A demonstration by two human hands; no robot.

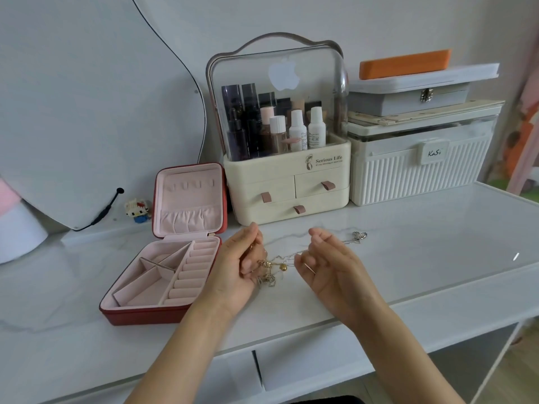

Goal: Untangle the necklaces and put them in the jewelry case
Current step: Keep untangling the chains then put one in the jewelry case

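Centrally, left hand (243, 262) and right hand (323, 258) each pinch tangled necklaces (277, 265) beside the open jewelry case (163, 275) on a white table (408, 258)

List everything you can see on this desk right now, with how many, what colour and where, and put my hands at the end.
necklaces: tangled bunch, gold and silver, between the hands
jewelry case: one, red with pink lining, open, left
cosmetics organizer: one, cream with clear lid, behind centre
ribbed storage box: one, white, back right
grey box: one, stacked on the ribbed box
orange item: one, topmost
block figure: one, white and blue, back left
desk: one, white marble-look
left hand: holds the tangle
right hand: pinches a chain
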